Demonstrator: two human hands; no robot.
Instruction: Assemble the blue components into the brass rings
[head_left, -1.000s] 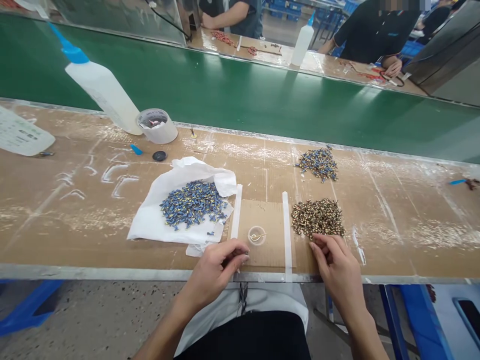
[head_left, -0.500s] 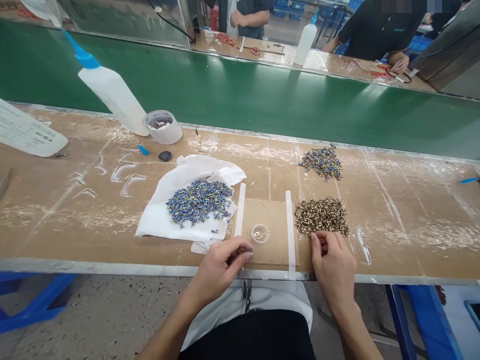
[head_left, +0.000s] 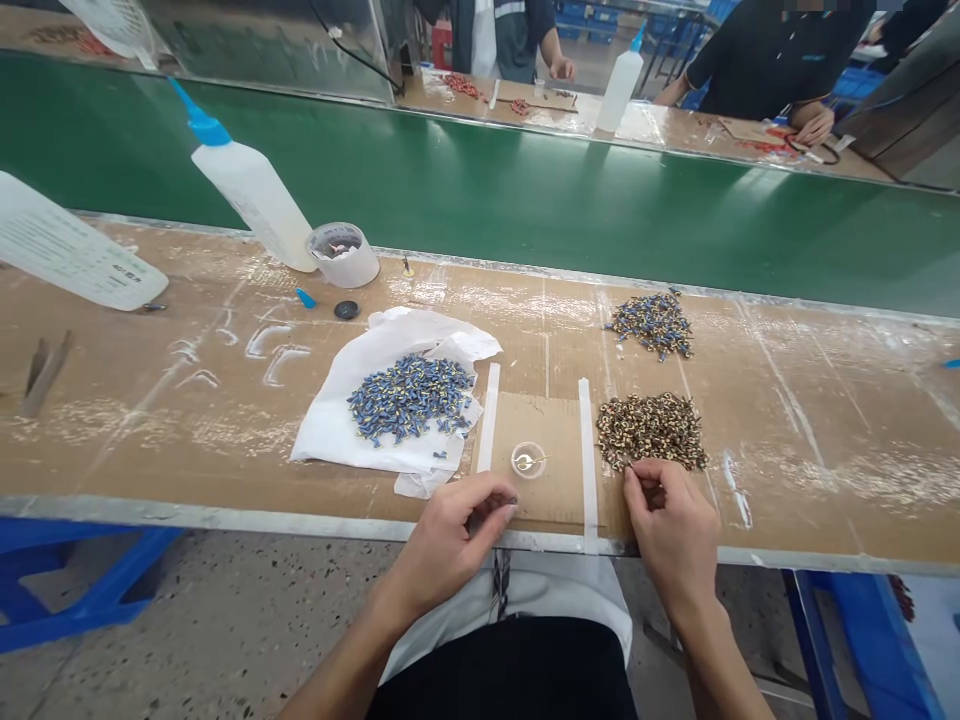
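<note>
1. L hand [head_left: 457, 530]: at the near bench edge, just below-left of the cardboard pad [head_left: 551, 425]. Fingers curled, thumb & forefinger tips pressed together. Can't tell if anything tiny sits between them.
2. R hand [head_left: 671, 530]: knuckles up, fingers bent down, tips touching the near rim of the brown-gold pile [head_left: 651, 430]. Thumb hidden, so can't tell if it grips a piece.
3. Pad lies between the hands, w/ a white tape strip [head_left: 587, 470] on each side, prob. to stop it sliding. Small clear dish [head_left: 529, 460] on it holds one gold bit, centred w/in reach of both hands.
4. Blue pile [head_left: 411, 395] sits on white paper [head_left: 337, 430] just L of the pad. The paper likely keeps small parts from scattering over the bench [head_left: 150, 440].
5. Mixed blue-gold pile [head_left: 651, 322] lies beyond the brown-gold one, apart from it, so it seems the sorts are kept separate.
6. Farther L: squeeze bottle [head_left: 251, 185] leaning beside a white cup [head_left: 345, 253], w/ a black cap [head_left: 346, 309] & blue tip [head_left: 305, 297] near them.
7. Green belt [head_left: 487, 190] runs behind the bench.
8. Across it, other people's hands work at their own bench w/ another bottle [head_left: 621, 85].
</note>
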